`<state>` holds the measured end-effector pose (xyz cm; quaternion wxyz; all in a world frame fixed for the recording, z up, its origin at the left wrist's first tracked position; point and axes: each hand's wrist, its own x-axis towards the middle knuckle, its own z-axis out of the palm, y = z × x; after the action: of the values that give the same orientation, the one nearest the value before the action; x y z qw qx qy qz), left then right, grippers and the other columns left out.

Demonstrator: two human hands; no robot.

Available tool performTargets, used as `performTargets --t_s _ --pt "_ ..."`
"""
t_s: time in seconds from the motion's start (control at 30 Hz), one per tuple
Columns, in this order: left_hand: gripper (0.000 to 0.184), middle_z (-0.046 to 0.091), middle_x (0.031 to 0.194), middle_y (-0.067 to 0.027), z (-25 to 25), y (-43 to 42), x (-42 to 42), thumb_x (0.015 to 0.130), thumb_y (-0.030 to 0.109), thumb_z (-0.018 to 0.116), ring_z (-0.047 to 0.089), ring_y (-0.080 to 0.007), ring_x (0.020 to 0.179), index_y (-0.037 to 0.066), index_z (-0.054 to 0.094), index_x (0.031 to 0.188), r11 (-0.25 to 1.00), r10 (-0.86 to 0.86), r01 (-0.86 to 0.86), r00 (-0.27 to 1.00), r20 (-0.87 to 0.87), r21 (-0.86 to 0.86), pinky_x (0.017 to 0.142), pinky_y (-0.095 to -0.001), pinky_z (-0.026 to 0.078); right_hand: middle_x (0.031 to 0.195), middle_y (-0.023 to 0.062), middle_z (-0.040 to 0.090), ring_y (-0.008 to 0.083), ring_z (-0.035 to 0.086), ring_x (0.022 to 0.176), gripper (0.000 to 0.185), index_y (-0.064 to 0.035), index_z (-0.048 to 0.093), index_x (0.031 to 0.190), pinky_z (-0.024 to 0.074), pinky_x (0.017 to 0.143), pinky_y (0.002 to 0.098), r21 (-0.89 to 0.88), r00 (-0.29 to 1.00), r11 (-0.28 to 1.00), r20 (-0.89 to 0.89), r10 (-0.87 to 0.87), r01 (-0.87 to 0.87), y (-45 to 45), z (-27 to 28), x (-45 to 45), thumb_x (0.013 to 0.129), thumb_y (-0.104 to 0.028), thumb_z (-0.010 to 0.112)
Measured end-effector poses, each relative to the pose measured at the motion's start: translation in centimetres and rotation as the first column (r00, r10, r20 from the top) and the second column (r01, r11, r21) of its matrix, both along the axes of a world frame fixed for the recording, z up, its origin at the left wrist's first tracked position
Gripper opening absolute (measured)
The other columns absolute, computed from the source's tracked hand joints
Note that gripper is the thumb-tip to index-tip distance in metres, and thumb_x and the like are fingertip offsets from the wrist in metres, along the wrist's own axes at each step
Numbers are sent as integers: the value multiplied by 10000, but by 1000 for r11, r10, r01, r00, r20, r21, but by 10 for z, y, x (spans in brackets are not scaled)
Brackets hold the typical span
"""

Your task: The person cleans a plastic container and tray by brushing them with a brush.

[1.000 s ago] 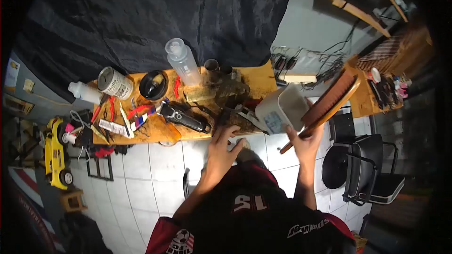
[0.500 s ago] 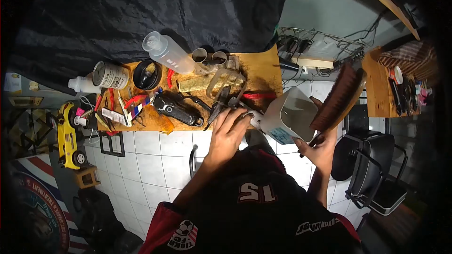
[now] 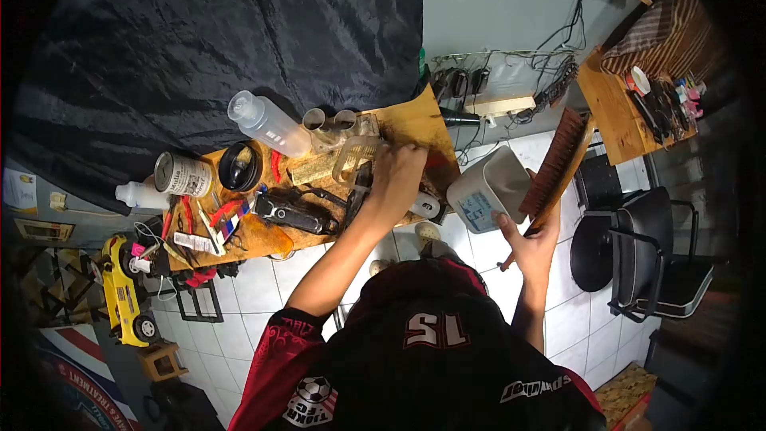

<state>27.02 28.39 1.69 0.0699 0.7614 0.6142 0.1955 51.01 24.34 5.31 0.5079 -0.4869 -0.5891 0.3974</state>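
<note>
Brown-bristled, a brush (image 3: 553,164) shares our right hand (image 3: 536,247) with a pale container (image 3: 479,183), the fingers closed on both just beside the right-hand end of our bench (image 3: 418,112). Over the bench we extend our left hand (image 3: 400,177), its fingers bent downward; their tips are hidden, and we cannot tell whether they hold anything. Nearby lies a black hair clipper (image 3: 294,215).

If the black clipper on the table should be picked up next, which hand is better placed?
Probably the left hand: it is over the table, nearer to the black clipper, though whether it holds something is hidden. The right hand is occupied with the container and brush.
</note>
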Motion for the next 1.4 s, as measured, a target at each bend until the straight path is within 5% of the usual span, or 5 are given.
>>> performTargets --t_s 0.2,0.43,0.6,0.83,1.4 --pt "145 647 839 -233 1 31 -7 780 8 613 627 -399 846 -21 614 922 994 107 -107 994 -19 -32 725 -482 446 929 78 582 133 539 872 499 12 473 1063 448 779 254 1 994 995 -45 -104 104 -6 -4 9 693 -45 804" --pt "291 621 1064 -211 13 31 -15 803 181 708 604 -341 953 11 612 1018 955 239 -241 970 35 175 802 -441 410 1227 154 555 224 553 1140 728 32 391 1353 436 983 359 -121 998 992 -42 -39 33 -13 0 9 730 -19 765" --pt "492 594 1205 -141 49 -34 -14 763 249 739 476 -345 1199 37 603 1185 955 -241 267 953 184 -133 957 -453 379 1231 159 559 230 555 1142 733 37 392 1355 430 993 363 -136 997 990 -56 -48 40 -15 0 12 729 -19 768" --pt "459 602 1149 -81 23 -26 -20 721 270 743 469 -246 1175 47 622 1104 918 -300 277 953 -40 -283 953 -424 261 921 81 608 129 558 859 488 18 492 1044 462 771 264 -35 990 992 -64 -125 123 -12 6 5 696 -78 820" --pt "396 650 926 -101 -3 1 -14 777 228 744 561 -266 933 37 628 1103 935 103 -141 986 130 325 840 -430 299 1194 209 556 221 600 1074 851 107 364 1290 512 879 312 -9 984 986 62 165 -165 -13 -16 -45 657 -153 871"
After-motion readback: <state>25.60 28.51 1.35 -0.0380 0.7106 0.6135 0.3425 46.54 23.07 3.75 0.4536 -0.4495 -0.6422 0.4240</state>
